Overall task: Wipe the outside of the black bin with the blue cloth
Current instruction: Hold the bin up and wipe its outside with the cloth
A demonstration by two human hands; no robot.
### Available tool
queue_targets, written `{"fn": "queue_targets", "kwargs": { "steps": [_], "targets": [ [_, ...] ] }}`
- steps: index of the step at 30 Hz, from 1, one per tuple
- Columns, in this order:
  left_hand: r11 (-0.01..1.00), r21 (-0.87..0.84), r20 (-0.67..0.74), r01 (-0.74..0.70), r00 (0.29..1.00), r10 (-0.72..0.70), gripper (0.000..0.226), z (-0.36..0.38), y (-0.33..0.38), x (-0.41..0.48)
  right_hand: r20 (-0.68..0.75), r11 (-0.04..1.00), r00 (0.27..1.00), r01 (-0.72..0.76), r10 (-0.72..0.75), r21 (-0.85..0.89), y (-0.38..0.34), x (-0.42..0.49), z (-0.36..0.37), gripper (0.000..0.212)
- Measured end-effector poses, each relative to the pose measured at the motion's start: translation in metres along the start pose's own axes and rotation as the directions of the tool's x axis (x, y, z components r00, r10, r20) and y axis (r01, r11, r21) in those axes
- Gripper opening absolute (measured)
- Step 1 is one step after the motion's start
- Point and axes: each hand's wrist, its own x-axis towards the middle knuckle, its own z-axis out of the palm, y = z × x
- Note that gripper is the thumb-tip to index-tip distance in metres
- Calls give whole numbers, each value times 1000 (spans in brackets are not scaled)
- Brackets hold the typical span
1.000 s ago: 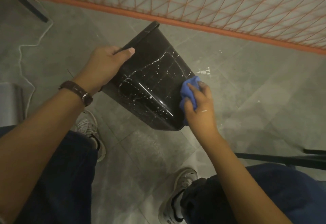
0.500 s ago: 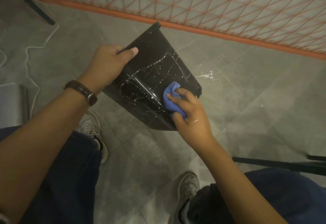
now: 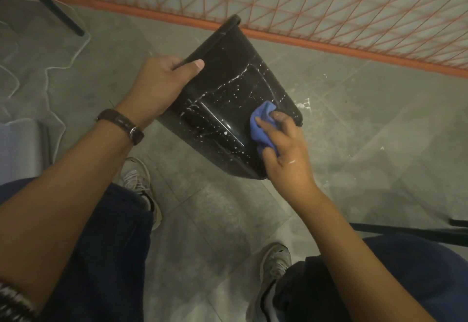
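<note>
Since half second ago, blue cloth (image 3: 262,129) slid right along black bin (image 3: 228,88) wall, toward base end. No readable writing or brand anywhere. Bin held tilted above grey tile floor (image 3: 379,131), white speckles on side. Left hand (image 3: 162,86) clamps rim at left, thumb on outer wall. Right hand (image 3: 286,152) at near-right, fingers curled, pressing bunched cloth against bin side.

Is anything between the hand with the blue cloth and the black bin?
Nothing visible. The right hand presses the blue cloth straight against the black bin, while the left hand grips its rim.
</note>
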Motion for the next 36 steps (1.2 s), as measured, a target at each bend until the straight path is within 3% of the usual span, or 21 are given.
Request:
{"fn": "queue_targets", "kwargs": {
  "steps": [2,5,7,9,12,14,16,19,21,22,25,27,29,31,34,36],
  "targets": [
    [998,34,-1,-45,999,46,38,0,2,0,102,990,990,107,-98,-96,-7,-6,5,53],
    [996,43,9,-72,997,72,49,-1,0,-1,119,981,974,193,-195,25,-9,-10,5,51],
    [997,28,19,-74,997,73,54,-2,-1,-2,-21,984,996,85,-83,158,-3,-4,-1,47],
    [998,21,42,-66,997,65,53,1,-1,-3,-83,992,997,-1,11,127,-1,1,-5,46],
    [999,8,61,-49,997,49,38,6,0,-5,48,995,996,84,-81,-60,-11,-3,1,53],
    [998,20,49,-54,997,53,37,7,-1,-5,129,983,976,181,-176,-28,-16,-8,4,50],
    [998,35,30,-48,998,47,42,4,-2,-5,49,986,986,157,-160,59,-14,-9,1,46],
    [1000,-6,40,-26,999,26,35,1,0,-6,-162,991,986,-20,41,129,-1,-1,-7,42],
    [999,-14,40,-31,999,32,33,1,3,-7,-117,999,993,-28,29,16,-3,-1,-6,46],
    [999,-16,32,-37,999,38,32,1,4,-7,-49,999,998,36,-38,-38,-5,-2,-4,49],
    [999,-24,18,-45,999,46,29,-2,6,-10,49,987,986,161,-162,28,-10,-8,-1,47],
    [999,-35,16,-40,999,40,29,-5,5,-10,-66,983,996,71,-60,172,-5,-8,-5,44],
    [998,-56,12,-22,1000,22,29,-8,5,-9,-185,946,970,-93,157,312,8,-5,-10,41],
    [997,-75,7,-14,1000,14,29,-6,5,-9,-210,918,938,-192,275,346,18,0,-13,41],
    [993,-117,2,-3,1000,4,27,4,8,-12,-202,977,973,-71,112,200,17,-2,-8,48],
    [992,-128,2,0,1000,0,25,6,8,-14,-135,979,990,-5,34,206,10,-8,-5,45]
  ]
}}
